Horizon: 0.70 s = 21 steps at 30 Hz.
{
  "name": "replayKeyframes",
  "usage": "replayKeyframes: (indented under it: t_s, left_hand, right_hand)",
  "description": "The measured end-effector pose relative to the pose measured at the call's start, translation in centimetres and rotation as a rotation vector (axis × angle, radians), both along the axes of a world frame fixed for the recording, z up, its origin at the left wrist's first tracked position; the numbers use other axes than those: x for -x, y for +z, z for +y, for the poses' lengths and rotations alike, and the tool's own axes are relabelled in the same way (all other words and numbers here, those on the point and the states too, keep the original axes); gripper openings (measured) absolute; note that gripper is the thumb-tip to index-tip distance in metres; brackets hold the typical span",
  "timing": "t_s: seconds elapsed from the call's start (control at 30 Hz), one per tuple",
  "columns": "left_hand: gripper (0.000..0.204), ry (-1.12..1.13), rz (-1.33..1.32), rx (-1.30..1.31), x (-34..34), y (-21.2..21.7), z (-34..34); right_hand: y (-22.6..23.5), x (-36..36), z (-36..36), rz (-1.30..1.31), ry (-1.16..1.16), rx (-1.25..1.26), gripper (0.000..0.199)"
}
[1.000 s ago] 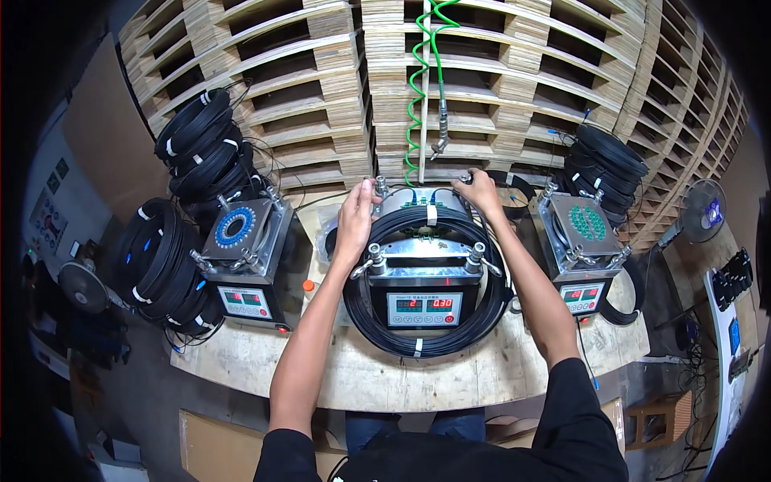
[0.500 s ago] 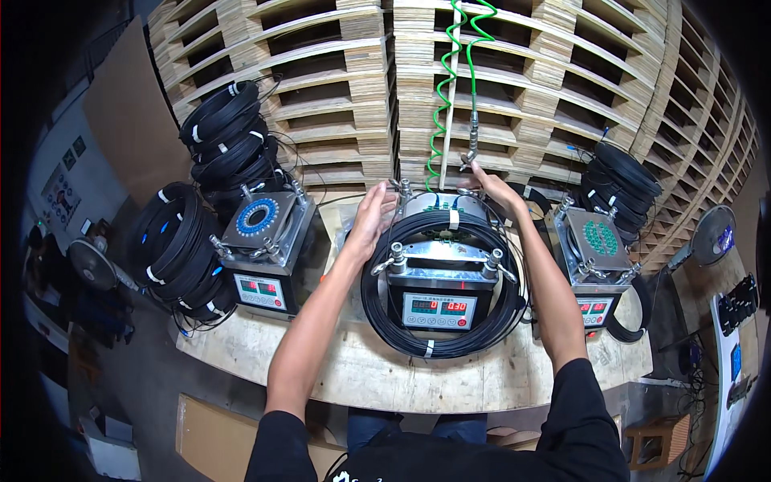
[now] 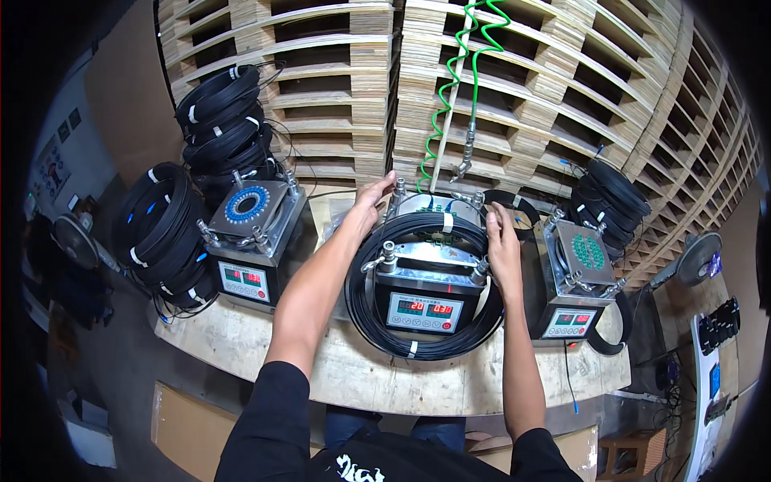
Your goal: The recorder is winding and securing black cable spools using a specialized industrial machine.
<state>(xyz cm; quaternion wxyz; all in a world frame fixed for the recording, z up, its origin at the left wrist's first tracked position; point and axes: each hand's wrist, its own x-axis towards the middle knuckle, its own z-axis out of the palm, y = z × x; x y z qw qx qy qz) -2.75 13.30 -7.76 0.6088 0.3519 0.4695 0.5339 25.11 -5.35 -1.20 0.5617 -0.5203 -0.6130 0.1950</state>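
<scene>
A coil of black cable [image 3: 361, 310] stands round the front of the middle machine [image 3: 422, 280], a metal box with clamp posts, a steel top and a lit red and green display. White ties bind the coil. My left hand [image 3: 371, 201] is open beside the machine's back left post, fingers stretched toward it. On the other side my right hand [image 3: 502, 245] is open, fingers pointing up, at the coil's upper right near the back right post. Whether either hand touches its post is unclear. Above the machine hangs a metal air nozzle [image 3: 462, 165] on a green spiral hose [image 3: 475, 88].
Similar machines stand to the left [image 3: 249, 241] and right [image 3: 580, 273] on the wooden table [image 3: 353, 384]. Stacks of black cable coils flank them, at left [image 3: 165, 233] and right [image 3: 608, 201]. Stacked wooden pallets [image 3: 321, 96] rise behind. Cardboard [image 3: 193, 434] lies below.
My right hand has come away from the air nozzle and down to the coil's right side. The nozzle now hangs free. My left hand has moved slightly; the middle display reads differently.
</scene>
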Motion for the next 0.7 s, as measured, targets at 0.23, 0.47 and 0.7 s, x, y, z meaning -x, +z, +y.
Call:
replayKeyframes:
  t_s: [0.23,0.47,0.7]
  left_hand:
    - [0.029,-0.207,-0.286,-0.151,-0.6,0.0,0.0]
    - [0.035,-0.238,0.024,-0.004,-1.9,2.5,1.2]
    - [0.069,-0.707,-0.018,0.063,0.6,2.4,1.7]
  right_hand:
    - [-0.2,-0.9,-0.1,-0.078,-0.085,-0.098,0.054]
    - [1.1,0.2,-1.4,-0.005,-0.104,0.046,0.058]
    - [0.8,0.5,-1.4,0.004,-0.159,0.01,0.054]
